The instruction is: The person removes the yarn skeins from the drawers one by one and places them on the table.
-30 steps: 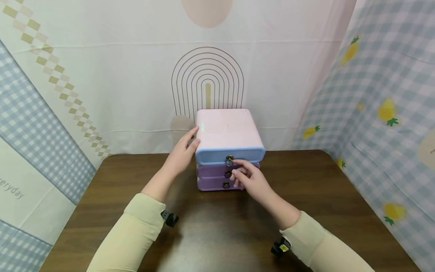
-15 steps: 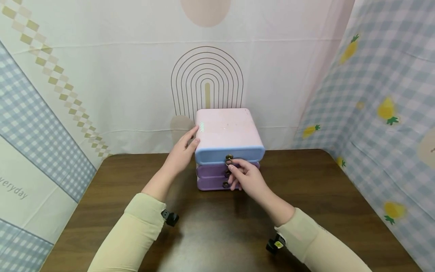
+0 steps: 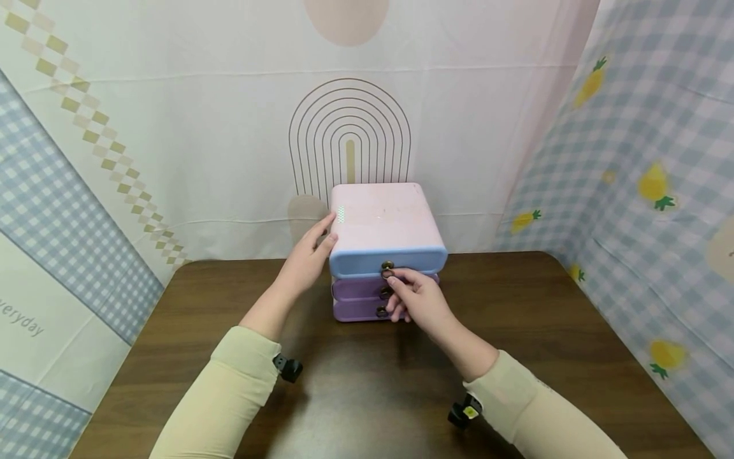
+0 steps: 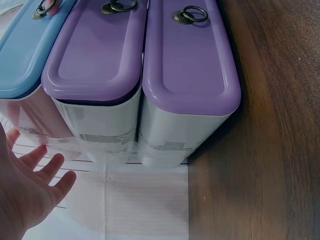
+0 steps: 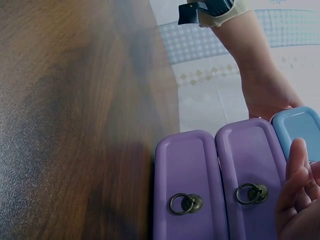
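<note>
A stacked drawer cabinet with a pink top sits at the back of the table. Its top drawer has a blue front; below are two purple drawer fronts, each with a bronze ring pull. My right hand pinches the blue drawer's ring pull between thumb and forefinger, the other fingers curled beneath. Against the pink left side of the top unit rests my left hand, fingers extended and spread, as the left wrist view also has it. All three drawers appear closed.
The dark wooden table extends in front of the cabinet and to both sides. A patterned white cloth hangs close behind it. Checked cloth with pineapples hangs along the right. Each wrist wears a small black camera.
My right thumb has come up to meet the forefinger on the blue drawer's ring, and the hand has shifted slightly left. The left hand and the cabinet have stayed put.
</note>
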Demonstrator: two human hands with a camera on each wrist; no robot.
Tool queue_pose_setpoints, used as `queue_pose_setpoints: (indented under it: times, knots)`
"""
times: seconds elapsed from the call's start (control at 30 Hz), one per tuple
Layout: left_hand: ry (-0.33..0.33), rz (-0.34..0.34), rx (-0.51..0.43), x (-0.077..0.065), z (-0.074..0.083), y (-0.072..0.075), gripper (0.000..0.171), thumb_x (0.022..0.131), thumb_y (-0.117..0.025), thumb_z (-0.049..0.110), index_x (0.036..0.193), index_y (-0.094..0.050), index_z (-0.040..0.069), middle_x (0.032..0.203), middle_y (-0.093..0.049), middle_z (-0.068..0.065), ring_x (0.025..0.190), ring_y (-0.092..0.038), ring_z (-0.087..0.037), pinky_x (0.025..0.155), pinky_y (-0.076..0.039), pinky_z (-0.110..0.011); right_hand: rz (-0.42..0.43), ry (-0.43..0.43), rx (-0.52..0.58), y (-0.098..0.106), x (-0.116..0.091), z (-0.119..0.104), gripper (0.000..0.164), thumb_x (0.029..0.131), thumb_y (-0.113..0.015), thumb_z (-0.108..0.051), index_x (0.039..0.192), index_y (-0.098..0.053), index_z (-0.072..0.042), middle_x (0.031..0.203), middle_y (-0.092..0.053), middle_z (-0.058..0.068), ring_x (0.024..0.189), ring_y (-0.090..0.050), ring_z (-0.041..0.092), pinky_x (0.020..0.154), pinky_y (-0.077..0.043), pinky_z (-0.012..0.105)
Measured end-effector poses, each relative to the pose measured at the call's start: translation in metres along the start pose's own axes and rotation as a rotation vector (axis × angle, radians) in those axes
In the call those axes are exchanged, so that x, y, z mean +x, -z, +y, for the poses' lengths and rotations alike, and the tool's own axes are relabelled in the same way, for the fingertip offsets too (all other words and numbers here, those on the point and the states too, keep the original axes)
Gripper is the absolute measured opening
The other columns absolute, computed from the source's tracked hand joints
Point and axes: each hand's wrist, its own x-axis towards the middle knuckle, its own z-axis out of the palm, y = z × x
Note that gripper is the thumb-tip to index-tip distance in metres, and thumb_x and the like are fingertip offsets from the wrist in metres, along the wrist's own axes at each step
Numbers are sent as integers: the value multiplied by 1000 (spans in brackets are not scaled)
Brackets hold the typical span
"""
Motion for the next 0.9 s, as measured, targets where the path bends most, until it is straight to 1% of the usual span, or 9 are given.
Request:
queue_pose_setpoints:
  times: [0.2,0.37,0.63,0.77,0.9]
  knots:
    - [9,-3,-7,1,-1,0,57,102,-39,57,155,-32,37,159,-32,-5,137,-40,-31,108,-35,-56,-10,-7,12,1,-3,-1,31,104,-54,-22,127,-60,-2,62,-65,7,48,-61,15,42,-42,24]
    - [11,1,-7,1,0,0,56,102,-39,55,155,-32,37,159,-33,-3,135,-42,-30,108,-35,-54,-19,-19,8,0,-9,-3,31,104,-53,-20,128,-59,0,61,-64,6,47,-60,14,42,-42,24]
    - [6,2,-23,0,2,0,56,103,-39,55,155,-32,36,159,-32,-6,135,-41,-30,108,-36,-54,-40,-26,-34,2,-22,-3,35,103,-55,-23,130,-59,0,63,-65,8,49,-61,16,43,-44,27]
    - [4,3,-22,0,1,-1,57,102,-39,55,155,-32,36,158,-33,-8,132,-44,-31,105,-39,-54,-46,-27,-55,3,-29,-1,35,103,-56,-24,129,-61,-1,63,-66,8,49,-62,17,43,-44,26]
    - [4,4,-30,0,1,-2,57,103,-40,54,156,-33,35,158,-33,-9,131,-46,-32,105,-39,-54,-55,-18,-71,3,-37,-1,35,103,-56,-25,127,-62,-1,64,-66,8,49,-62,18,43,-46,29]
